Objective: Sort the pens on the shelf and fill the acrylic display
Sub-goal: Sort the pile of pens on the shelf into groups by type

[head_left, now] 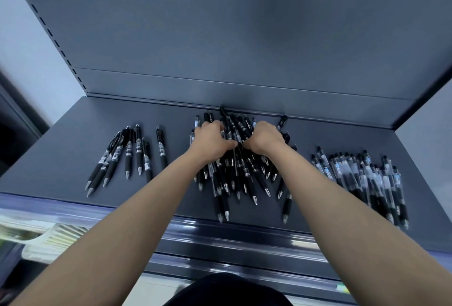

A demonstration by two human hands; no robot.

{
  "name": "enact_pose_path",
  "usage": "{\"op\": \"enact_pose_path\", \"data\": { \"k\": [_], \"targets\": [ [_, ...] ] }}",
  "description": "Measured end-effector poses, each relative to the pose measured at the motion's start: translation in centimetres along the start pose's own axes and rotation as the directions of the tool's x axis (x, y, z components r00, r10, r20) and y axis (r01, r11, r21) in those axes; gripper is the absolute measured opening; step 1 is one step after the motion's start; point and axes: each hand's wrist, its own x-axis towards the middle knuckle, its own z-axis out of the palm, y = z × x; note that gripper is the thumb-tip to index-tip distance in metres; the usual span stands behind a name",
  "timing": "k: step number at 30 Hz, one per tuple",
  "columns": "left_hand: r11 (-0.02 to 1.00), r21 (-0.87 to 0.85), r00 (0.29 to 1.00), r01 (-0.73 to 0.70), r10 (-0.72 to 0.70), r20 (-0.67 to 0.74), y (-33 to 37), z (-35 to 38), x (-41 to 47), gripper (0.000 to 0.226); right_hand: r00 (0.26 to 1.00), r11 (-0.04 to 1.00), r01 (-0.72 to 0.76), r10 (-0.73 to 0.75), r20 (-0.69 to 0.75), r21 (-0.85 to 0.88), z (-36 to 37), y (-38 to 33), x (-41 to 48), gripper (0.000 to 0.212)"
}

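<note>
Your left hand: your left hand (210, 139) lies knuckles-up on the left part of the middle heap of pens (234, 178), fingers curled down into it and clasping pens, thumb stretched toward the other hand.
Your right hand: your right hand (265, 138) sits on the right part of the same heap, fingers bent over and closed round pens; the fingertips are buried among the barrels.
Between your hands: a narrow gap where dark pen bodies show; your thumbs nearly meet.
Middle heap: a loose, crossed tangle of black and clear pens, clip ends toward the back of the shelf, metal tips fanned toward you, a few reaching the front edge.
To your left: a small group of black-grip pens (127, 156) lying roughly side by side, well apart from the heap, one lying slightly off to their right.
To your right: a denser batch of clear-barrelled pens (367, 178), partly hidden by your right forearm.
Shelf: the dark grey shelf (61, 159) carries all three groups.
Behind: a plain grey back panel (220, 36), with a slotted upright (49, 29) on its left side.
In front: a glossy front rail (220, 234) runs along the shelf edge; whatever lies below it at the left is too blurred to tell.
</note>
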Motion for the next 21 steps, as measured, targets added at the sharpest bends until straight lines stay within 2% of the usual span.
{"op": "enact_pose_path", "data": {
  "k": [5, 11, 15, 21],
  "targets": [
    [1.000, -0.007, 1.000, 0.008, -0.008, -0.013, 0.0, 0.2, 0.3, 0.058, 1.000, 1.000, -0.001, 0.001, 0.018, 0.015, -0.2, 0.3, 0.1, 0.037],
    [1.000, -0.018, 1.000, 0.012, -0.012, -0.018, -0.1, 0.3, 0.5, 0.056, 1.000, 1.000, 0.000, 0.001, -0.004, 0.009, 0.2, 0.0, 0.3, 0.021],
    [1.000, -0.025, 1.000, 0.011, -0.011, -0.029, -0.3, 0.2, 0.6, 0.053, 0.999, 1.000, 0.000, -0.001, 0.043, 0.030, 0.0, 0.1, 0.3, 0.026],
    [0.982, -0.177, 0.989, -0.071, 0.047, -0.138, 0.9, -0.1, 0.4, 0.034, 0.996, 0.974, 0.086, -0.091, 0.012, 0.211, -1.3, 0.7, 0.0, 0.011]
  ]
}}
